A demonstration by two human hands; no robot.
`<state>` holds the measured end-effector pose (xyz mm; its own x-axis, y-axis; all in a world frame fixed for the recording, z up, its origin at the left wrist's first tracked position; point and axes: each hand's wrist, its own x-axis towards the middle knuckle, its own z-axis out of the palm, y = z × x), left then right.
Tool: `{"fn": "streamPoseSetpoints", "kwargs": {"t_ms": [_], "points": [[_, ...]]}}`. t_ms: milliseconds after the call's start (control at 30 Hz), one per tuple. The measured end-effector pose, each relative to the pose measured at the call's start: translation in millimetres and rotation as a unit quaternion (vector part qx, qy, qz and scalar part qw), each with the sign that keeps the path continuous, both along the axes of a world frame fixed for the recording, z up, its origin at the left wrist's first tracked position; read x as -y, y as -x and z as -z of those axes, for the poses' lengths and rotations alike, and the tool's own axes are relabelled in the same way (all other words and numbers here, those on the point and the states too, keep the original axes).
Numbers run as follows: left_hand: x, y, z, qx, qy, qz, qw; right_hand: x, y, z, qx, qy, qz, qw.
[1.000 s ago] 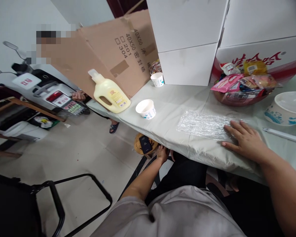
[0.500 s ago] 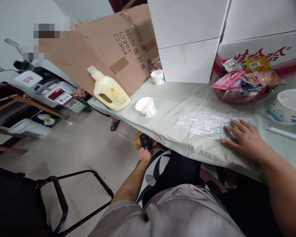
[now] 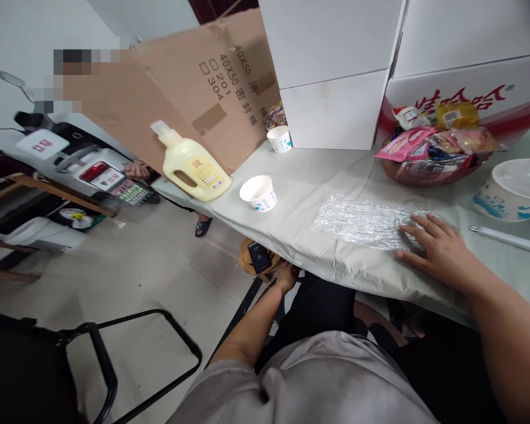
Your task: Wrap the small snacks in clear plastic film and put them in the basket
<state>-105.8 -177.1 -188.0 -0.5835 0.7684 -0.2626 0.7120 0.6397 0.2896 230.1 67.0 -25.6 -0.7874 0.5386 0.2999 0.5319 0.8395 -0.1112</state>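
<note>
My right hand (image 3: 439, 250) rests with fingers spread on the right end of a flat sheet of crinkled clear plastic (image 3: 357, 222) on the table. Below the table's front edge, my left hand (image 3: 287, 277) reaches beside a small round wooden stool (image 3: 246, 259). A dark phone (image 3: 259, 258) lies on that stool, just left of my left hand and apart from it. The fingers of my left hand are mostly hidden, so what they touch cannot be made out. A white paper bowl (image 3: 258, 193) with a blue print stands left of the plastic.
A yellow jug (image 3: 198, 168) stands by a large cardboard box (image 3: 181, 88), where another person's hand (image 3: 136, 171) shows. Behind are white boxes (image 3: 331, 112), a snack bowl (image 3: 424, 174), and a second paper bowl (image 3: 279, 139). A paper tub (image 3: 503, 200) and white stick (image 3: 507, 240) lie right.
My left hand has moved from the phone on the stool rightward, under the table edge; the phone stays on the stool. My right hand keeps its place on the plastic.
</note>
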Motion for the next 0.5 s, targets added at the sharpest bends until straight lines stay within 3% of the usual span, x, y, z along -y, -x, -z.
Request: {"fn": "streamPoseSetpoints", "kwargs": {"t_ms": [100,167,267,367,400,500], "points": [[9,-3,-22.2,0.031,0.004,0.023,0.999,2,-2,-4.6,-0.023,-0.010,-0.013,1.000],[23,4,-47.0,0.054,0.019,0.039,0.998,4,-5,-10.9,-0.045,-0.019,-0.018,0.999],[43,20,-97.5,0.110,0.052,0.084,0.989,10,-14,-26.1,-0.079,-0.015,-0.044,0.996],[46,28,-155.5,0.188,0.054,0.163,0.967,17,-23,-42.0,-0.075,0.043,-0.100,0.991],[40,26,-173.6,0.210,0.035,0.189,0.959,18,-26,-45.5,-0.062,0.066,-0.115,0.989],[6,9,-214.6,0.171,-0.222,0.241,0.929,19,-32,-48.3,-0.024,0.108,-0.122,0.986]]}}
